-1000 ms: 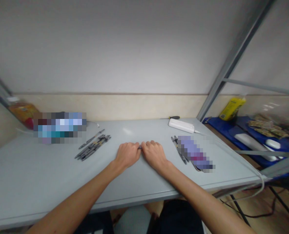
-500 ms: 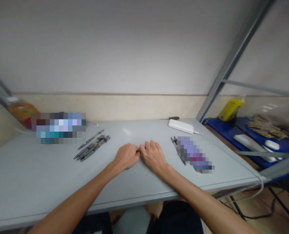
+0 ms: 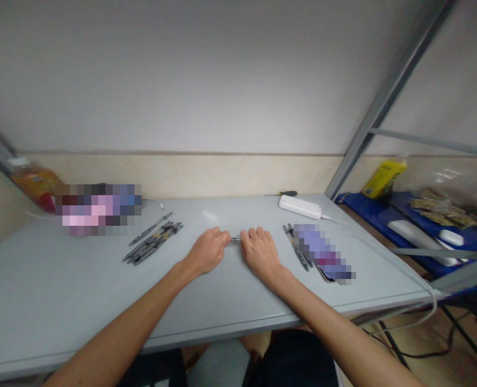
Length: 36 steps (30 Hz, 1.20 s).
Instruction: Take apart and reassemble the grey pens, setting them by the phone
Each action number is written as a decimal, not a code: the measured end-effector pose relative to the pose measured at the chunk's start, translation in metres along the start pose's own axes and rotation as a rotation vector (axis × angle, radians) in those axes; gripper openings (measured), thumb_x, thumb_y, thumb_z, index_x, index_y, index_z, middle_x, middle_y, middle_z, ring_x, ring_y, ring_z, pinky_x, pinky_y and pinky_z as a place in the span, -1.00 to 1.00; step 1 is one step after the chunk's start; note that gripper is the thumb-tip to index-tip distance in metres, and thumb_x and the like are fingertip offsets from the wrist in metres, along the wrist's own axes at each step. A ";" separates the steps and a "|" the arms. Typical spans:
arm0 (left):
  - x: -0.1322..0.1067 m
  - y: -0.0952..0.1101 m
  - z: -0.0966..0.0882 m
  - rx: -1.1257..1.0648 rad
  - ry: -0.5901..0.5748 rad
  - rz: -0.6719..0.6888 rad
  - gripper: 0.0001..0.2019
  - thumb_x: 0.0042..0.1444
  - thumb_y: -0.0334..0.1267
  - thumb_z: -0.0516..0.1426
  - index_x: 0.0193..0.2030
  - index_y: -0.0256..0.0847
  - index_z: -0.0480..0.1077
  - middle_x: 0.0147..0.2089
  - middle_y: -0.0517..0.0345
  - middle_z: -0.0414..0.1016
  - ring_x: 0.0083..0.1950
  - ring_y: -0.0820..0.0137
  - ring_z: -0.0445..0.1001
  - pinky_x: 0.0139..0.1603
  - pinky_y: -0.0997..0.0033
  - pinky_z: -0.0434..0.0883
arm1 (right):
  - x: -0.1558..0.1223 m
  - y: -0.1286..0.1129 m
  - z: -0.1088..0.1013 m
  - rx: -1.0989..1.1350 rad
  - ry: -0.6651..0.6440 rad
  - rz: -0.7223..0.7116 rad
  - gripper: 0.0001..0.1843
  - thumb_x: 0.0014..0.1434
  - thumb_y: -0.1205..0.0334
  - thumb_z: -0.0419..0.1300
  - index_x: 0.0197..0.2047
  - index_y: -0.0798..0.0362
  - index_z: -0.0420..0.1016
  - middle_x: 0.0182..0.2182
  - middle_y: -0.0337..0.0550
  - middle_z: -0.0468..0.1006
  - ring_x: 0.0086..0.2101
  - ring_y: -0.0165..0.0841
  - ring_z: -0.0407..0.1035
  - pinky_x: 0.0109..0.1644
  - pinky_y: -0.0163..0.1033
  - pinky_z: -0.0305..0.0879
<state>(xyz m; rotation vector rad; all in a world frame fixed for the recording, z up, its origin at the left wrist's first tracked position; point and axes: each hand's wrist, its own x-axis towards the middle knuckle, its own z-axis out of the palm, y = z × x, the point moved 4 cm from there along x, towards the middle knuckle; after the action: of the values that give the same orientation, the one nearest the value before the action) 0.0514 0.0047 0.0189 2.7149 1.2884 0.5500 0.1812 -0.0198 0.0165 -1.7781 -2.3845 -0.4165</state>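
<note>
My left hand (image 3: 207, 251) and my right hand (image 3: 259, 251) rest side by side on the grey table (image 3: 81, 301), both curled closed. Between their fingertips they pinch the two ends of a thin dark pen (image 3: 235, 240), of which only a short middle piece shows. A bundle of several dark pens (image 3: 153, 244) lies to the left of my left hand. A few more pens (image 3: 294, 244) lie to the right of my right hand, beside a blurred-out flat object (image 3: 323, 253).
A white power strip (image 3: 300, 207) and a small screwdriver (image 3: 286, 193) lie at the back of the table. A blurred-out box (image 3: 98, 209) and a bottle (image 3: 37, 185) stand at the back left. A metal frame post (image 3: 383, 102) and a blue shelf (image 3: 416, 231) are to the right.
My hands have drawn slightly apart, so a little more of the pen shows between them. Both have shifted a bit away from me.
</note>
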 end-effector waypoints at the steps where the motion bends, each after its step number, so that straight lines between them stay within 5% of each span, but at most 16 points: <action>1: 0.000 -0.001 0.001 -0.050 -0.023 -0.022 -0.63 0.26 -0.22 -0.21 -0.40 -0.23 0.34 -0.44 0.08 0.35 -0.34 0.35 0.32 -0.23 0.35 0.24 | 0.000 0.000 -0.001 -0.002 0.021 -0.009 -0.82 0.24 0.37 -0.07 -0.24 0.08 0.34 -0.34 -0.03 0.42 -0.26 -0.21 0.22 -0.26 -0.17 -0.02; 4: 0.001 -0.002 0.002 -0.255 -0.038 -0.055 -0.60 0.26 -0.16 -0.22 -0.42 -0.21 0.33 -0.43 0.11 0.38 -0.33 0.37 0.35 -0.21 0.38 0.25 | -0.001 0.000 -0.003 0.004 0.084 -0.016 -0.83 0.25 0.29 -0.05 -0.24 0.07 0.35 -0.32 -0.02 0.40 -0.24 -0.19 0.19 -0.25 -0.16 -0.04; 8: 0.000 -0.008 -0.002 -0.544 0.079 -0.108 -0.71 0.21 -0.12 -0.11 -0.22 -0.22 0.34 -0.33 0.14 0.45 -0.30 0.40 0.38 -0.25 0.43 0.26 | -0.003 0.004 -0.005 0.035 0.158 0.033 -0.71 0.27 0.10 -0.07 -0.21 0.09 0.36 -0.29 -0.01 0.37 -0.23 -0.20 0.15 -0.24 -0.16 -0.05; 17: 0.000 -0.026 0.005 -0.884 0.164 -0.170 -0.77 0.13 -0.14 0.01 -0.23 -0.27 0.32 -0.43 0.17 0.38 -0.38 0.45 0.33 -0.34 0.47 0.25 | -0.005 0.008 0.000 0.067 0.241 -0.016 -0.72 0.30 0.15 -0.09 -0.23 0.05 0.39 -0.27 -0.09 0.38 -0.27 -0.26 0.12 -0.27 -0.19 -0.10; 23: 0.001 -0.028 0.008 -0.964 0.130 -0.205 -0.72 0.12 -0.07 0.03 -0.30 -0.28 0.33 -0.55 0.23 0.32 -0.50 0.50 0.26 -0.44 0.49 0.20 | -0.008 0.011 -0.002 0.163 0.296 -0.057 -0.81 0.25 0.18 0.03 -0.22 0.04 0.43 -0.30 -0.11 0.43 -0.25 -0.30 0.16 -0.24 -0.22 -0.07; 28: 0.000 -0.035 0.007 -1.026 0.171 -0.265 -0.71 0.08 -0.04 0.06 -0.32 -0.28 0.33 -0.53 0.21 0.35 -0.49 0.50 0.28 -0.43 0.48 0.22 | -0.009 0.017 -0.005 0.315 0.293 0.052 -0.67 0.21 0.01 0.05 -0.17 0.09 0.45 -0.36 -0.11 0.51 -0.29 -0.32 0.27 -0.23 -0.24 -0.01; 32: 0.000 -0.038 0.005 -1.050 0.199 -0.305 -0.70 0.05 -0.04 0.09 -0.33 -0.28 0.33 -0.53 0.21 0.37 -0.51 0.50 0.28 -0.44 0.48 0.22 | -0.007 0.023 -0.002 0.458 0.222 0.109 -0.65 0.28 0.15 -0.06 -0.34 0.09 0.49 -0.46 -0.15 0.52 -0.38 -0.37 0.33 -0.26 -0.27 0.03; 36: 0.000 -0.036 0.005 -1.064 0.201 -0.324 -0.71 0.04 -0.05 0.10 -0.34 -0.29 0.33 -0.53 0.21 0.37 -0.51 0.51 0.28 -0.44 0.48 0.22 | -0.008 0.028 -0.003 0.655 0.330 0.060 -0.77 0.22 0.18 0.04 -0.30 0.10 0.47 -0.38 -0.12 0.52 -0.31 -0.35 0.34 -0.21 -0.28 0.13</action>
<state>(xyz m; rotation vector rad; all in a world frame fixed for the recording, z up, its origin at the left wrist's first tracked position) 0.0269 0.0286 0.0065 1.5829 0.9932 1.0826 0.2097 -0.0206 0.0210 -1.3498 -1.9224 0.0791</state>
